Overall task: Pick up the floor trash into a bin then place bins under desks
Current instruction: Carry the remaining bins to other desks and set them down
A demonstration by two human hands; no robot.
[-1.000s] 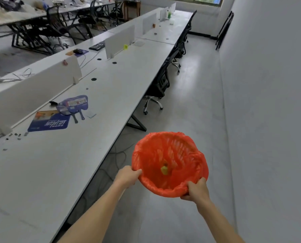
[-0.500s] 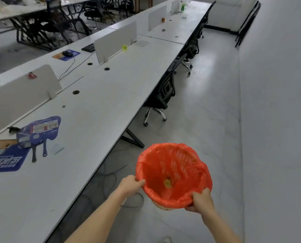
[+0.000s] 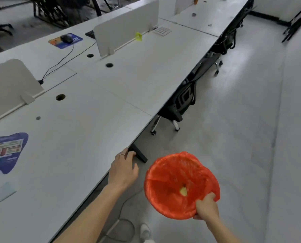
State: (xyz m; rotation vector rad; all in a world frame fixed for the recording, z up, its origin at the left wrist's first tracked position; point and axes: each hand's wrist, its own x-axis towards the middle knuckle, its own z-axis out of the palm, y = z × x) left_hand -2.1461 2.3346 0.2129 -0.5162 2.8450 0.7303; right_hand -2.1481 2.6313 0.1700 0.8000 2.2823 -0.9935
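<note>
A bin lined with an orange plastic bag (image 3: 167, 183) hangs above the floor beside the long white desk (image 3: 86, 130). A small yellowish piece of trash (image 3: 183, 191) lies at its bottom. My right hand (image 3: 206, 206) grips the bin's near rim. My left hand (image 3: 123, 170) is off the bin and rests at the desk's front edge, fingers curled over the edge.
A black desk leg (image 3: 139, 154) stands just beyond my left hand. A black office chair (image 3: 179, 102) is tucked under the desk further on. Cables (image 3: 123, 223) lie on the floor below. A grey wall (image 3: 295, 137) runs along the right of the aisle.
My left hand has let go of the bin's rim and moved left to the desk edge. The bin is now held by my right hand alone, and I have moved forward along the desk.
</note>
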